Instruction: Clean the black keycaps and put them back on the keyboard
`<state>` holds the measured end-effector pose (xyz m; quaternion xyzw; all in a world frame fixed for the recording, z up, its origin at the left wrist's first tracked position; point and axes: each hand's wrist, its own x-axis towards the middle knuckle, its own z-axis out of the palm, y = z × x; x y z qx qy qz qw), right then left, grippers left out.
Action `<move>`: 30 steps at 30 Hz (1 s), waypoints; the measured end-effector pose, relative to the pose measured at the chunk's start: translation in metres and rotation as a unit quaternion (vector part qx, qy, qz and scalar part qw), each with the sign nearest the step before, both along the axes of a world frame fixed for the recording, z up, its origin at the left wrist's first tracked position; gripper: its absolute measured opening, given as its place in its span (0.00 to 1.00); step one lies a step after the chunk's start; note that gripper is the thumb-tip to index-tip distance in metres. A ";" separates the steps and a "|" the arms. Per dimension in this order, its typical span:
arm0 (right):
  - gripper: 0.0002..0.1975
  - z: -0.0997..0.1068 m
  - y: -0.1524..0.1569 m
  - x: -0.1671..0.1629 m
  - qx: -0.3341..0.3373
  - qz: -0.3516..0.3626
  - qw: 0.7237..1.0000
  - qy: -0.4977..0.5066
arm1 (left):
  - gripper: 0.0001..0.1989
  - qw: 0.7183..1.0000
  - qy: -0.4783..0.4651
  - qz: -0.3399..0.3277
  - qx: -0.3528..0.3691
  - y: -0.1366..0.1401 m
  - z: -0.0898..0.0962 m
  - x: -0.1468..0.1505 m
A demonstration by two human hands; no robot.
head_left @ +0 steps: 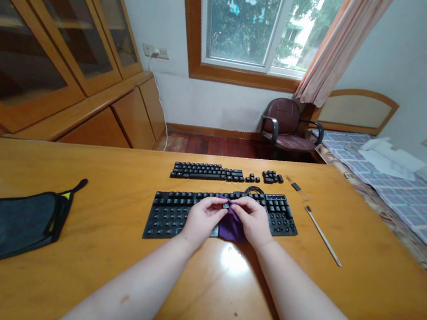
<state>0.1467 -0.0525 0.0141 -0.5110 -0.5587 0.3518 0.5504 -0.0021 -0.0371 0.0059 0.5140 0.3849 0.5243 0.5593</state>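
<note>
My left hand (201, 221) pinches a small dark keycap (226, 205) between thumb and fingertips. Bunched in the closed fingers of my right hand (254, 223) is a purple cloth (231, 228), its upper edge touching the keycap and the rest hanging down. Both hands are over a black keyboard (164, 219) lying on the desk. Many of its lower keys are off, leaving bare switches, while the upper row still has caps. My hands and the cloth hide its middle. Behind it, loose black keycaps (207, 172) stand in rows, with smaller groups (272, 177) to their right.
A wire keycap puller (296, 187) and a thin brush (323, 236) lie right of the keyboard. A folded dark grey cloth (13, 224) is on the left of the wooden desk (100, 271). Beyond the desk are a chair (283, 119), a bed and a glass-door cabinet.
</note>
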 end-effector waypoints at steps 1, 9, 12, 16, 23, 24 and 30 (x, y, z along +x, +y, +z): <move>0.06 0.000 0.000 0.000 -0.011 0.001 1.000 0.015 | 0.10 1.000 0.011 0.004 0.014 0.000 0.000 -0.001; 0.11 -0.008 0.001 -0.003 -0.061 0.051 0.991 0.104 | 0.11 0.999 -0.037 0.006 -0.036 0.004 0.001 0.001; 0.11 -0.011 0.002 -0.003 -0.063 0.038 0.993 0.092 | 0.11 0.998 -0.043 -0.008 -0.042 0.004 0.001 0.002; 0.09 -0.008 0.001 -0.002 -0.051 0.025 0.996 0.064 | 0.14 0.998 -0.043 -0.005 -0.044 0.002 -0.001 0.002; 0.09 -0.003 0.001 -0.001 -0.057 0.025 0.996 0.068 | 0.13 1.000 0.002 -0.004 -0.027 0.002 0.000 0.000; 0.10 -0.004 0.001 -0.001 -0.060 0.032 0.995 0.072 | 0.15 0.999 -0.007 -0.002 -0.037 0.003 0.000 0.000; 0.12 -0.003 0.000 -0.001 -0.028 0.055 0.998 0.031 | 0.05 0.999 0.005 0.023 -0.043 0.003 0.002 0.001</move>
